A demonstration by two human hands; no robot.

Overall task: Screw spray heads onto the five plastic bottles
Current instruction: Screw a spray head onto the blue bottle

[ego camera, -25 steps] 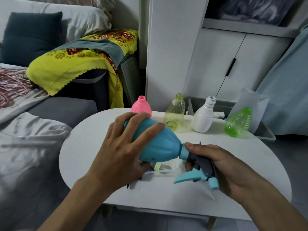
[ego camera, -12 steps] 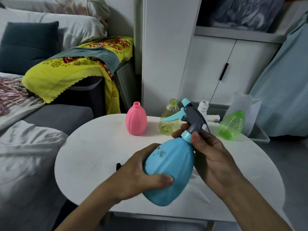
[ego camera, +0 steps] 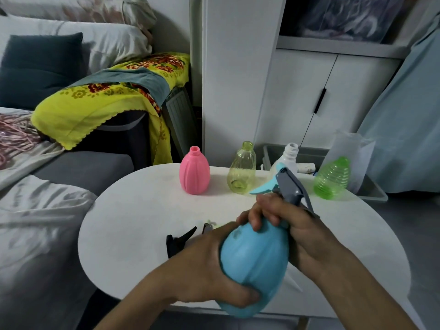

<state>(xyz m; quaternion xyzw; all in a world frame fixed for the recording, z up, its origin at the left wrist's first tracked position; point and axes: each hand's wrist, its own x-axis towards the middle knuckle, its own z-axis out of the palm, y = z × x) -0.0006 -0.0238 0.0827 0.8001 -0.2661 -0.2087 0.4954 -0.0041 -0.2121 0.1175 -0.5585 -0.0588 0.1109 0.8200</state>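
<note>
I hold a light blue bottle [ego camera: 252, 265] upright over the near edge of the white table [ego camera: 142, 210]. My left hand [ego camera: 209, 265] grips its belly from the left. My right hand [ego camera: 285, 225] curls round its neck, just under the grey and blue spray head [ego camera: 285, 183] sitting on top. At the back of the table stand a pink bottle [ego camera: 194, 171], a pale yellow bottle [ego camera: 241, 171], a white bottle [ego camera: 289, 158] and a green ribbed bottle [ego camera: 332, 178], all with open necks. A black spray head [ego camera: 177, 241] lies on the table beside my left hand.
More spray heads lie half hidden behind my left hand. A grey bin [ego camera: 371, 189] with a plastic bag stands behind the table on the right. A bed [ego camera: 35, 222] is on the left, a white cabinet [ego camera: 297, 98] behind.
The blue bottle went from lying sideways to upright. My right hand moved from the spray head's body down to the neck, and my left hand slid lower on the bottle.
</note>
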